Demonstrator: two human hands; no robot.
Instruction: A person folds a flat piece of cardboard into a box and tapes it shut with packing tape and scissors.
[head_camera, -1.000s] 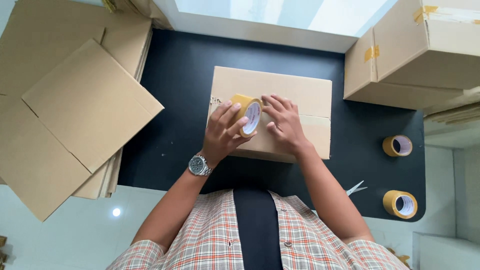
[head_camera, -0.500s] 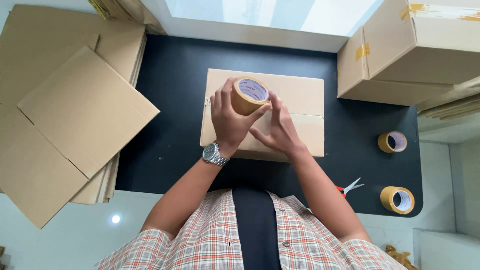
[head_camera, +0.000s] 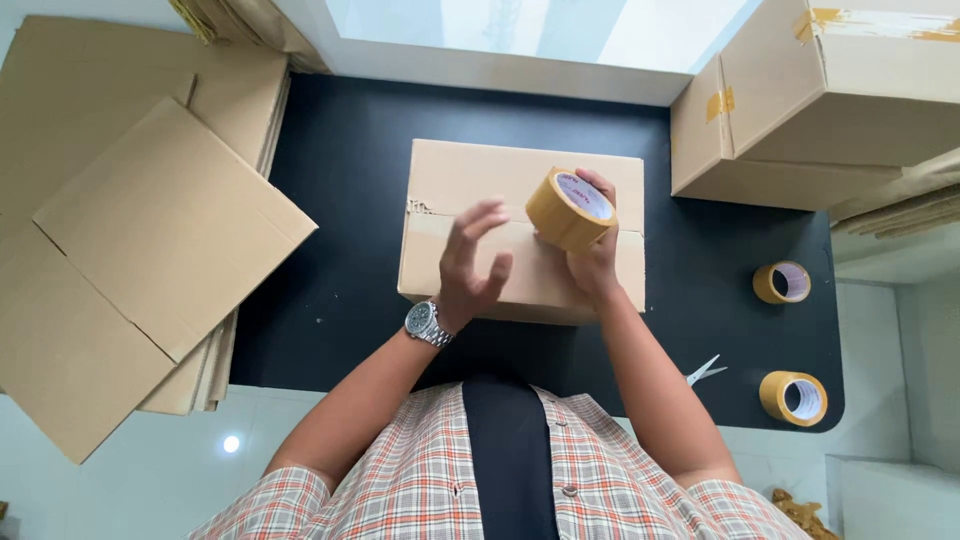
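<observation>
Right hand (head_camera: 592, 262) grasping tape roll (head_camera: 570, 208) above cardboard box (head_camera: 470, 180); left hand (head_camera: 470, 265) released, fingers spread

Left hand (head_camera: 470, 262) motion-blurred above the cardboard box (head_camera: 520, 235); scissors (head_camera: 705, 371) mostly hidden behind the right forearm; stacked boxes (head_camera: 830, 100) far right cut by the frame edge.

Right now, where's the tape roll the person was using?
In the head view, the tape roll is in the right hand, raised over the right half of the cardboard box.
</observation>
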